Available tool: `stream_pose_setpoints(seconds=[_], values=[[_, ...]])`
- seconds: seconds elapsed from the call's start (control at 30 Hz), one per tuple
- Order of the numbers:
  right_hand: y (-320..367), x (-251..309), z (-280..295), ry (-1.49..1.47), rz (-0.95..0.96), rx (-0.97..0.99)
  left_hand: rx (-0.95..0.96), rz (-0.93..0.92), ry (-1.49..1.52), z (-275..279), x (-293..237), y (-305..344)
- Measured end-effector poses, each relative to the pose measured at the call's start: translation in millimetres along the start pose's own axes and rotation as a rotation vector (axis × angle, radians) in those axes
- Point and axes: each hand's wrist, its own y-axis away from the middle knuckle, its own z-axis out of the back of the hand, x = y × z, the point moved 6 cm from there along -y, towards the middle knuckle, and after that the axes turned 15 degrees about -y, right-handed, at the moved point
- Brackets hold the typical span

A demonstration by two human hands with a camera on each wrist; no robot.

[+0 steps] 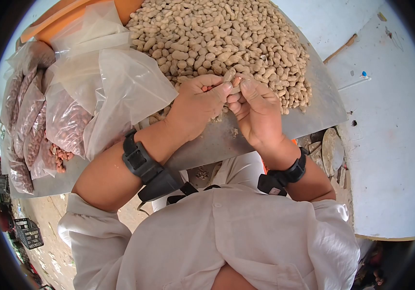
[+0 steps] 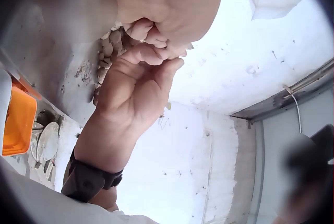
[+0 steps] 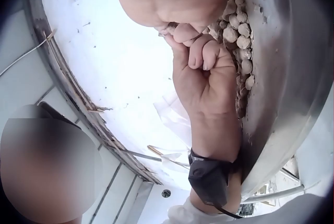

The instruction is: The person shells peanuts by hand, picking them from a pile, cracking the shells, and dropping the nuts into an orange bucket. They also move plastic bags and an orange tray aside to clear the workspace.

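Note:
In the head view, both hands meet over the near edge of a heap of unshelled peanuts (image 1: 226,38). My left hand (image 1: 193,106) pinches a peanut (image 1: 229,74) between thumb and forefinger, with reddish kernels (image 1: 207,88) showing in its curled fingers. Right against it, my right hand (image 1: 260,111) pinches a piece of peanut shell (image 1: 235,90); a reddish kernel (image 1: 237,81) shows between the two thumbs. In the left wrist view, the fingertips of the right hand (image 2: 130,88) touch the left fingers. The right wrist view has the left hand (image 3: 209,83) under the right one; the peanut is mostly hidden.
Clear plastic bags (image 1: 72,116) filled with red kernels lie at the left on the metal tabletop (image 1: 207,150). Loose kernels (image 1: 60,157) spill beside them. Behind stands an orange basin (image 1: 81,19). A white surface (image 1: 386,135) spans the right side; black crates (image 1: 28,233) sit on the floor.

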Motion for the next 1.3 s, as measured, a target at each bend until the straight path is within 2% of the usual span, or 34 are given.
stream_pose_setpoints(seconds=[0.27, 0.47, 0.57, 0.67, 0.83, 0.93, 1.03, 1.17, 1.27, 1.3], values=[[-0.1, 0.5, -3.5, -0.086, -0.084, -0.007, 0.074, 0.073, 0.196, 1.1, 5.6, -3.3], [0.2, 1.0, -3.7, -0.089, -0.111, -0.037, 0.055, 0.126, 0.27, -0.1, 7.4, -4.2], [1.8, -2.6, -4.3, -0.095, -0.112, -0.063, 0.091, 0.078, 0.122, -1.4, -1.2, -1.9], [4.2, -9.5, -5.9, -0.135, -0.136, -0.045, -0.075, -0.213, -0.46, 4.6, -5.9, -1.9], [5.1, -5.3, -9.1, -0.246, -0.182, -0.059, -0.06, -0.27, -0.545, -0.6, -23.8, 7.6], [5.0, 18.9, -1.7, -0.202, -0.179, 0.179, -0.089, -0.264, -0.521, 1.7, -23.9, 7.7], [21.7, 73.4, 11.6, 0.095, -0.065, 0.164, -0.117, -0.169, -0.417, 5.7, -23.4, 6.9], [61.6, 149.9, 69.2, 0.551, 0.1, -0.17, -0.104, -0.127, -0.329, 6.9, -14.1, 2.9], [98.2, 201.1, 145.3, 0.988, -0.058, -0.361, -0.095, -0.112, -0.333, 2.9, -11.7, 2.1], [107.2, 208.1, 157.3, 1.208, -0.131, -0.371, -0.08, -0.108, -0.317, 1.3, -10.0, 1.7]])
